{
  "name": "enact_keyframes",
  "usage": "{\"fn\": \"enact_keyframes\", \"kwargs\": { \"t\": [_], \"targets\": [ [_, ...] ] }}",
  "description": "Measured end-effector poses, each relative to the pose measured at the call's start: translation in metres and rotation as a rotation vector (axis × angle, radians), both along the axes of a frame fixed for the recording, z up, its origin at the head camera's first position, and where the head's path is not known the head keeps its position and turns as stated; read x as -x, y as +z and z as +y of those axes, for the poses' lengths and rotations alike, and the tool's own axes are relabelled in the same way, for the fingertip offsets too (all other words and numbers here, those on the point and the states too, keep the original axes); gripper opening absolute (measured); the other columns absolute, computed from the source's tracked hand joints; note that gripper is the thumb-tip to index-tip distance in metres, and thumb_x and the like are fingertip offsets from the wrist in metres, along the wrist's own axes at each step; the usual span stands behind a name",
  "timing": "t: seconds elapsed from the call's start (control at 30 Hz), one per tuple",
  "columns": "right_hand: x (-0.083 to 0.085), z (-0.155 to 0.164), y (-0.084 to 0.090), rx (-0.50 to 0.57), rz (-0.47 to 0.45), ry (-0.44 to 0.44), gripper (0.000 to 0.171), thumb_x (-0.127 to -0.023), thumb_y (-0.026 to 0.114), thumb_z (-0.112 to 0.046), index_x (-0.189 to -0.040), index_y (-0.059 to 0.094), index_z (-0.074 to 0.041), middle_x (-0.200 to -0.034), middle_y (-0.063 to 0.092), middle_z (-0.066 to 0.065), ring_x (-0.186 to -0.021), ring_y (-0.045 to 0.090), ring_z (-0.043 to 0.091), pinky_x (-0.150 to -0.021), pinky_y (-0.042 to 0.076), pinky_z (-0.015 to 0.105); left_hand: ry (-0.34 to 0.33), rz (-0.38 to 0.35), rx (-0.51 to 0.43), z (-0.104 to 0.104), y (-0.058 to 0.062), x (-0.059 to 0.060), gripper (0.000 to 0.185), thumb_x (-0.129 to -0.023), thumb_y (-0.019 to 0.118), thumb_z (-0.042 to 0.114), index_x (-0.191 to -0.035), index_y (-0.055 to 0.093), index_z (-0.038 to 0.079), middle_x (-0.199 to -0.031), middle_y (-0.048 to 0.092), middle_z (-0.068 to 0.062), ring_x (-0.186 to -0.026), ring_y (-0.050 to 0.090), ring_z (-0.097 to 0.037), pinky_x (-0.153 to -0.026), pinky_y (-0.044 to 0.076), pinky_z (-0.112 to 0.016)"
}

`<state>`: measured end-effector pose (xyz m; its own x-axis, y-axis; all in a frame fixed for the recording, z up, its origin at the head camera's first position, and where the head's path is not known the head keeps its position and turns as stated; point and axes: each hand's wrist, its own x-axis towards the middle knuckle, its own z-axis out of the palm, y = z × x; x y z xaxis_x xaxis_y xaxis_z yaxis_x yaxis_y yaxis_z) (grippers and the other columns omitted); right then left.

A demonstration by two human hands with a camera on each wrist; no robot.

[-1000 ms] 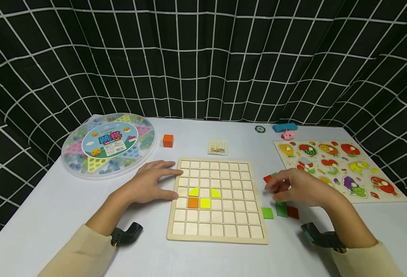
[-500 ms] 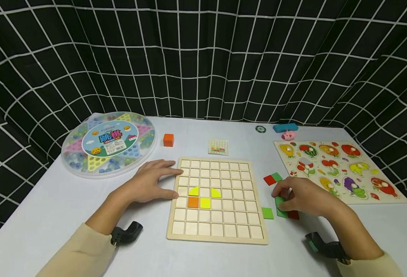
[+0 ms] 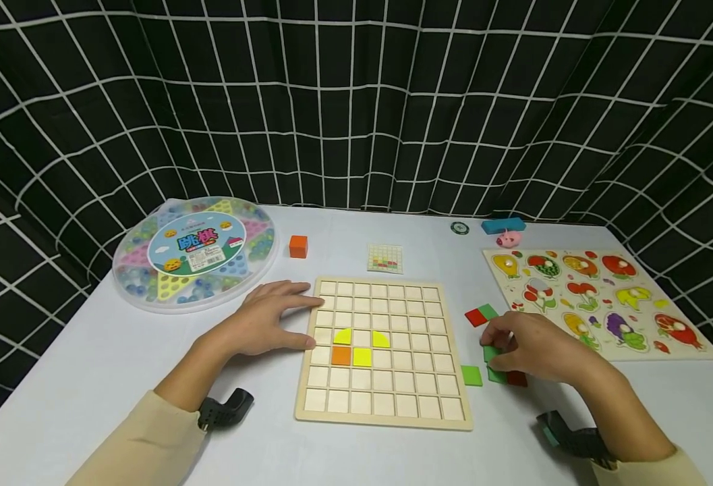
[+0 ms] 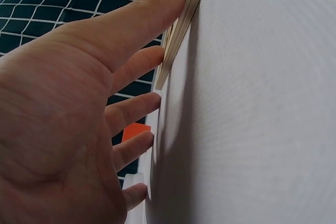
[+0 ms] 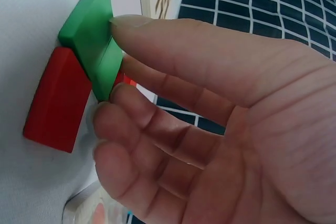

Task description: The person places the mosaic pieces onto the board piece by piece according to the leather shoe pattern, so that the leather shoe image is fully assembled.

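A wooden grid board (image 3: pixel 383 419) lies in the middle, with two yellow quarter-round tiles (image 3: pixel 343 336), an orange square tile (image 3: pixel 340 356) and a yellow square tile (image 3: pixel 362 357) set in it. My left hand (image 3: pixel 271 318) rests at its left edge, fingers spread, with thumb and index fingertips on the rim. Right of the board, my right hand (image 3: pixel 535 345) pinches a green tile (image 5: pixel 108 72) between thumb and fingers. Another green tile (image 5: pixel 86 19) is right beside it, partly covered in the head view. A dark red tile (image 3: pixel 517 379) lies by these, under the hand.
A lime tile (image 3: pixel 471 376) lies at the board's right edge; a red tile (image 3: pixel 475 318) and a green one sit farther back. Behind the board are a small pattern card (image 3: pixel 384 258) and an orange cube (image 3: pixel 298 247). A round marble game box (image 3: pixel 259 270) stands left, a fruit puzzle (image 3: pixel 611 304) right.
My right hand has moved a little right and toward me, from near the farther red and green tiles to the nearer green ones, and pinches one. My left hand stays at the board.
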<state>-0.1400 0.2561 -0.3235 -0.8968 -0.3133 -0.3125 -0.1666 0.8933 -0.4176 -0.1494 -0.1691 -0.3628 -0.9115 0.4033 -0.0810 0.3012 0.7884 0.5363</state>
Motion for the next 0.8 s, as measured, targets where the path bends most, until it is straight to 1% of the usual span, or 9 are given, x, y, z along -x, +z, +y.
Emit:
{"fn": "enact_keyframes", "kwargs": {
  "t": [0.17,0.3,0.43,0.57,0.67,0.8],
  "targets": [
    [0.0,0.002,0.0,-0.022,0.003,-0.015,0.028,-0.082,0.086,-0.015,-0.106,0.074,-0.007,-0.092,0.063,0.002,-0.085,0.055,0.02,-0.069,0.05,0.032,-0.001,-0.001,-0.002,0.001,0.0,0.0,0.067,-0.082,0.083,0.048,-0.143,0.064,0.03,-0.164,0.042,-0.007,-0.156,0.025,-0.039,-0.125,0.016,-0.064],
    [0.0,0.001,0.0,-0.017,0.016,-0.014,0.027,-0.081,0.087,-0.014,-0.103,0.071,-0.009,-0.093,0.061,0.002,-0.085,0.054,0.02,-0.069,0.049,0.032,0.004,-0.008,-0.001,0.001,0.001,0.0,0.067,-0.082,0.084,0.048,-0.143,0.064,0.03,-0.164,0.042,-0.007,-0.156,0.024,-0.039,-0.126,0.015,-0.064],
    [0.001,-0.001,-0.001,0.0,0.029,0.005,0.026,-0.081,0.086,-0.009,-0.099,0.068,-0.011,-0.09,0.06,0.002,-0.085,0.054,0.02,-0.068,0.05,0.03,0.008,-0.012,0.0,0.001,0.0,0.0,0.067,-0.082,0.084,0.049,-0.143,0.063,0.03,-0.164,0.042,-0.007,-0.156,0.024,-0.039,-0.126,0.015,-0.064],
    [0.004,-0.001,0.0,0.009,0.025,0.029,0.021,-0.083,0.085,-0.009,-0.096,0.068,-0.013,-0.087,0.06,0.0,-0.086,0.053,0.019,-0.066,0.049,0.026,0.004,-0.01,-0.002,0.0,-0.001,0.001,0.068,-0.082,0.083,0.049,-0.143,0.063,0.031,-0.164,0.041,-0.006,-0.156,0.024,-0.038,-0.126,0.015,-0.064],
    [0.007,-0.003,0.004,0.036,0.038,0.043,0.016,-0.085,0.083,-0.012,-0.093,0.069,-0.015,-0.086,0.06,-0.001,-0.086,0.053,0.019,-0.066,0.047,0.025,0.002,-0.006,-0.003,0.0,-0.001,0.002,0.068,-0.081,0.083,0.05,-0.143,0.063,0.03,-0.164,0.042,-0.006,-0.156,0.024,-0.038,-0.126,0.015,-0.063],
    [0.009,-0.012,0.009,0.117,0.094,0.076,0.012,-0.088,0.081,-0.013,-0.094,0.071,-0.017,-0.087,0.062,-0.002,-0.084,0.054,0.018,-0.066,0.046,0.025,0.001,-0.006,-0.003,0.0,0.0,0.002,0.068,-0.081,0.083,0.05,-0.143,0.063,0.03,-0.164,0.042,-0.006,-0.156,0.025,-0.038,-0.126,0.015,-0.063]
  ]
}}
